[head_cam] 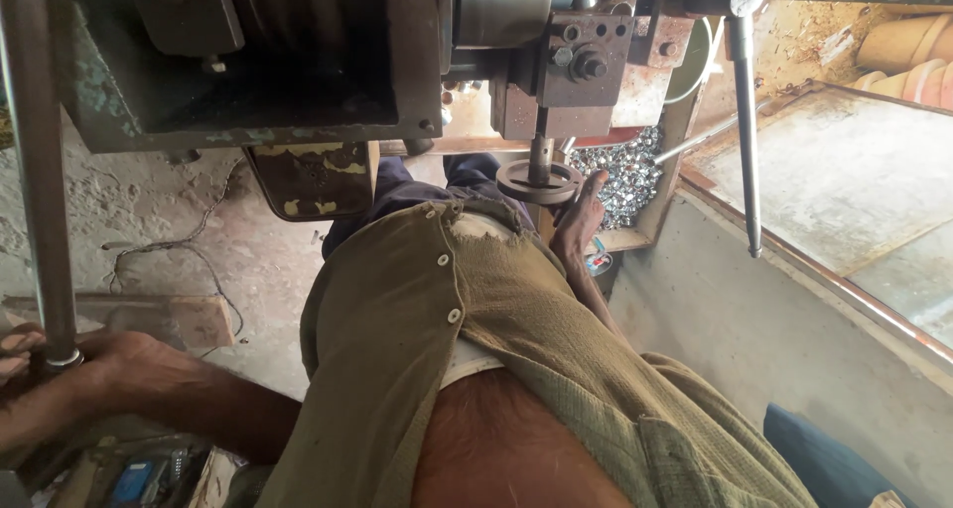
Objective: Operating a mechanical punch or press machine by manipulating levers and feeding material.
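Gripping the steel lever bar [40, 171] in our clenched left hand [99, 364], we rest our right hand [579, 225] on the handwheel [537, 182], fingers curled to turn it.

Near my left forearm, at the bottom left corner, lies a small flat package [132, 480], blue with a pale edge, among dark clutter; it is too blurred to tell more. Below my right hand a small red and blue label [599, 263] shows.
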